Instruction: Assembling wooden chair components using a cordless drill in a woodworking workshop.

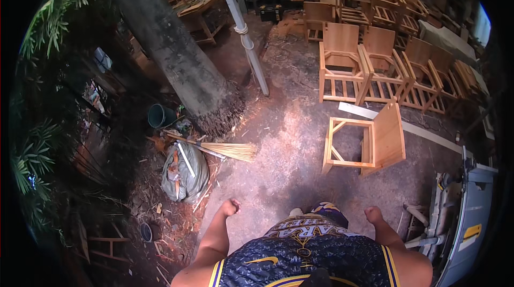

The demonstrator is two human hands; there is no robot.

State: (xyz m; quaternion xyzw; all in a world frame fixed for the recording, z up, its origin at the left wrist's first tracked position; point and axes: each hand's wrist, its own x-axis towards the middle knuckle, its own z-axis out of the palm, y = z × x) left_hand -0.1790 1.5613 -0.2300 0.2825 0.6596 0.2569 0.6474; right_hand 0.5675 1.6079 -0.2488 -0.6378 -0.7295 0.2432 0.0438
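Both arms hang out to the sides of my body, away from any object. My left hand (231, 207) is loosely curled closed, with nothing seen in it; a grey-green plastic sack (195, 174) lies on the ground beyond it to the left. My right hand (373, 214) is small in view and also curled closed, apparently holding nothing. Ahead of it stands an unfinished wooden chair (388, 137) with a solid panel back and an open seat frame, apart from the hand. A long pale board (423, 130) lies on the ground behind that chair.
A blue-grey machine table (474, 217) stands close at right. Rows of wooden chairs (340, 67) fill the far right. A tree trunk (176, 46), a metal post (243, 35), a straw broom (233, 150), a dark green bucket (160, 116) and a small dark pot (148, 232) are on the left.
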